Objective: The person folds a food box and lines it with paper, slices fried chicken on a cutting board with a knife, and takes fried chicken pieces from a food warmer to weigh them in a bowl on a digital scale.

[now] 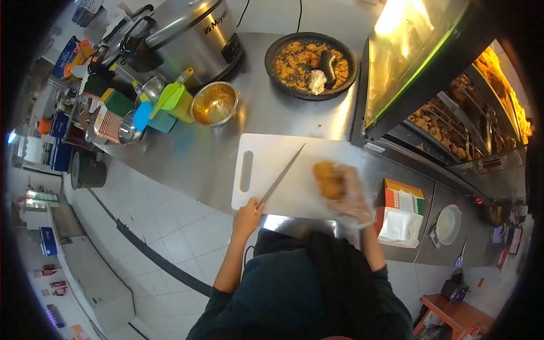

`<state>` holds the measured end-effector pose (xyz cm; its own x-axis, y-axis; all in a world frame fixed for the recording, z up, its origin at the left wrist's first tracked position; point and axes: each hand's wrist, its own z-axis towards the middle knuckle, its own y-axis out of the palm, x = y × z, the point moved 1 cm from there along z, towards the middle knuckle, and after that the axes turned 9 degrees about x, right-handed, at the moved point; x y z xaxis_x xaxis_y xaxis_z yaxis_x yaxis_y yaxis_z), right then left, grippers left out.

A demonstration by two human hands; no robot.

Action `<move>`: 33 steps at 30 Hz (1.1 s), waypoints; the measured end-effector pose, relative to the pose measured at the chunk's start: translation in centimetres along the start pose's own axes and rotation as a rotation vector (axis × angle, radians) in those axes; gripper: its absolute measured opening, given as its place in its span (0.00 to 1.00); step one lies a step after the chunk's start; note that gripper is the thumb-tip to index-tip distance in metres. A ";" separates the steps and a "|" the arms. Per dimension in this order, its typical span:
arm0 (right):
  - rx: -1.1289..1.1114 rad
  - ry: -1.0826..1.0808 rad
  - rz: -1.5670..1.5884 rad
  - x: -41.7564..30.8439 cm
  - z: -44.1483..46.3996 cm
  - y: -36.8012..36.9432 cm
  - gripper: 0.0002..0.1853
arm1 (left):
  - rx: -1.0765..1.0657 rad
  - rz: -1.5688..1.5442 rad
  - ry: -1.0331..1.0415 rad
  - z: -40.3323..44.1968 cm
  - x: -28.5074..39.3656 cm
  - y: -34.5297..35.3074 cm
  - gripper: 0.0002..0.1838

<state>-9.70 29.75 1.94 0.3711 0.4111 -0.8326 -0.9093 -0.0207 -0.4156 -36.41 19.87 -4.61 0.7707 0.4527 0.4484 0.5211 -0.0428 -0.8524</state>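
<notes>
Fried chicken, as we take it to be, sits over the white board, against the left side of our right hand. We judge it light, crisp outside, softer within, a little greasy and apt to crumble, so best held broadly by its sides. Our right hand, in a clear plastic glove, touches it, but blur keeps us from telling how far its fingers close. Our left hand, bare, is wrapped around the handle of a knife, whose blade points forward. Right of our right hand stands an open box.
</notes>
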 end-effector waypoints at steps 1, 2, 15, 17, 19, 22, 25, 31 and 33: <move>-0.041 0.031 -0.103 1.9 -1.0 2.9 0.32 | -0.004 -0.005 0.001 0.3 -0.2 0.3 0.17; -0.084 0.058 -0.206 2.8 -1.6 5.2 0.34 | 0.007 -0.001 0.021 0.6 -0.3 0.6 0.16; -0.055 -0.098 -0.600 5.8 7.1 7.6 0.34 | -0.068 0.370 0.435 4.1 3.4 -3.6 0.12; -0.237 -0.115 -0.691 10.0 7.4 10.0 0.34 | -0.082 0.339 0.504 5.2 3.5 -3.6 0.11; -0.220 -0.142 -0.696 10.9 7.4 10.3 0.34 | -0.128 0.389 0.508 5.5 4.8 -4.9 0.10; -0.204 -0.048 -0.774 10.5 7.2 10.2 0.34 | -0.164 0.351 0.491 7.2 2.4 -1.1 0.10; -0.162 -0.014 -0.830 11.0 8.5 10.2 0.35 | -0.145 0.273 0.518 9.3 2.0 0.0 0.11; -0.273 0.039 -0.728 11.0 9.1 8.6 0.34 | -0.244 0.374 0.563 8.4 7.7 -7.2 0.11; -0.277 0.078 -0.746 10.7 7.9 8.6 0.33 | -0.252 0.407 0.573 7.8 7.5 -7.0 0.09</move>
<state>-15.04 41.15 -7.70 0.8846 0.3410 -0.3181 -0.3399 0.0044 -0.9404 -37.12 30.50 2.65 0.9551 -0.1747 0.2392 0.1688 -0.3423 -0.9243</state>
